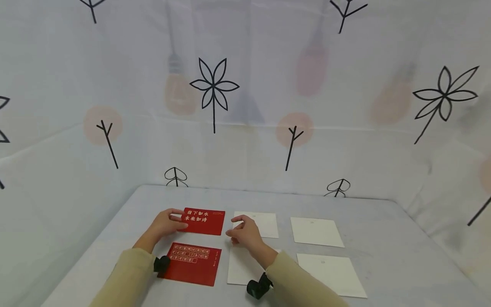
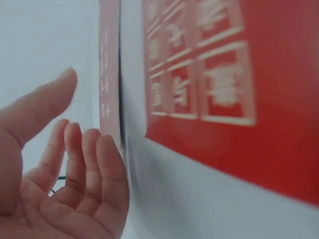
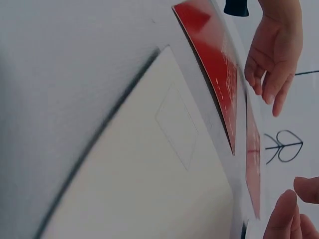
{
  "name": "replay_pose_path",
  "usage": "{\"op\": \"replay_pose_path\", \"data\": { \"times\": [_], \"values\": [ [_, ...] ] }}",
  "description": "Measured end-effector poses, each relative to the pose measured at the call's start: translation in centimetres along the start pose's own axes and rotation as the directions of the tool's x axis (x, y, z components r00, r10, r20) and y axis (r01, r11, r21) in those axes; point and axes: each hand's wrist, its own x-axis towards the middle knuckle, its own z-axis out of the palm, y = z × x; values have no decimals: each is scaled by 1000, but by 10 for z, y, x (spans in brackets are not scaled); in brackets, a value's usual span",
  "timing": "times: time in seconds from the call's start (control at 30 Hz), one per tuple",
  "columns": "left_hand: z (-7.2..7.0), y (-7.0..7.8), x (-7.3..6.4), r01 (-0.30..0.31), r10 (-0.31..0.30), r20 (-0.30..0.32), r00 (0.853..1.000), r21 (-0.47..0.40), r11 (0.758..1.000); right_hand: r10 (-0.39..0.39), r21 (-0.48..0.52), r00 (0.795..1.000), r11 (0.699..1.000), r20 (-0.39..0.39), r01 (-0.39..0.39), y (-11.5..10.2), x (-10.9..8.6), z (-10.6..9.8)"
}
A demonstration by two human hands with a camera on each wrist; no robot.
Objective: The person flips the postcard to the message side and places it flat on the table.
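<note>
My left hand (image 1: 164,224) is at the left edge of the far red card (image 1: 210,226), which has white writing on it. In the left wrist view its fingers (image 2: 76,164) are spread from the thumb, and no object lies between them. Nearer to me lies a second red card (image 1: 192,272) with rows of small framed characters, partly under the left sleeve in the head view. My right hand (image 1: 248,236), loosely bent and holding nothing, hovers between the far red card and a white card (image 1: 266,225). Another white card (image 1: 241,269) lies below it, partly hidden by the right forearm.
Two more white cards, a far one (image 1: 317,232) and a near one (image 1: 333,276), lie on the right of the white table (image 1: 377,238). Patterned cloth (image 1: 245,153) hangs behind and at both sides. A dark wrist device (image 1: 259,286) is strapped below the right hand.
</note>
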Motion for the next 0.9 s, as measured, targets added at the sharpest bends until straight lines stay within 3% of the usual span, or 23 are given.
{"op": "replay_pose_path", "data": {
  "times": [0.33,0.67,0.9],
  "values": [
    [-6,0,19,64,-64,14,998,29,998,34,-50,999,998,-33,-36,-2,22,6],
    [-9,-1,25,56,-74,78,994,220,974,73,-62,997,995,-26,-74,-7,35,25],
    [-7,3,29,55,-87,113,990,259,964,118,-83,993,989,-32,-120,0,43,34]
  ]
}}
